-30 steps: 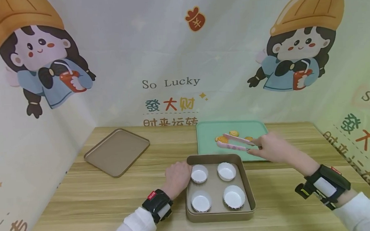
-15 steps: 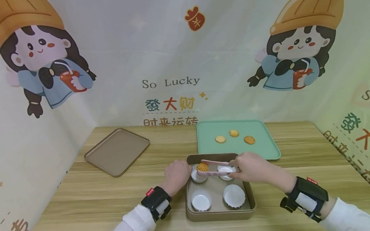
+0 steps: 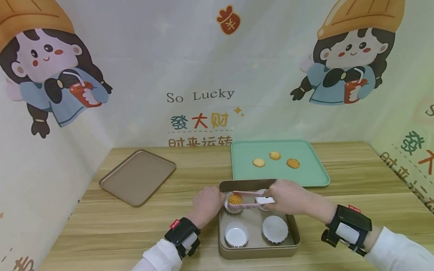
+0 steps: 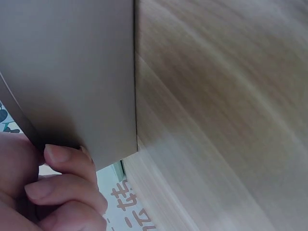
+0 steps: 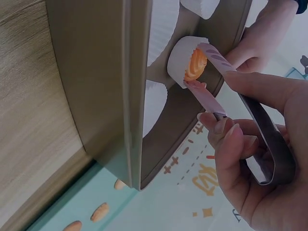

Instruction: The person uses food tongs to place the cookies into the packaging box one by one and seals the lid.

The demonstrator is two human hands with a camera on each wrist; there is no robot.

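A deep brown baking tin (image 3: 259, 253) holds several white paper cups, including the front-left cup (image 3: 236, 236) and front-right cup (image 3: 275, 229). My left hand (image 3: 207, 205) grips the tin's back-left rim, its fingers (image 4: 72, 190) curled at the edge. With my right hand (image 3: 292, 196) I hold pink-tipped metal tongs (image 5: 269, 137), squeezed on an orange swirl cookie (image 5: 196, 66). That cookie is at the mouth of the back-left paper cup (image 5: 176, 60), partly inside it. My right fingers partly cover the back-right cup (image 3: 263, 200) in the head view.
Behind the tin, a mint-green tray (image 3: 312, 175) bears a pale cookie (image 3: 258, 162), a ring-patterned cookie (image 3: 275, 155) and a browner cookie (image 3: 293, 163). A flat brown tray (image 3: 137, 177) lies at the back left of the wooden table (image 3: 96, 242). A printed cloth (image 3: 193, 50) hangs behind.
My right hand has carried the swirl cookie in the tongs from the green tray leftward and toward me, then down to the back-left cup. My left hand has stayed at the tin's rim.
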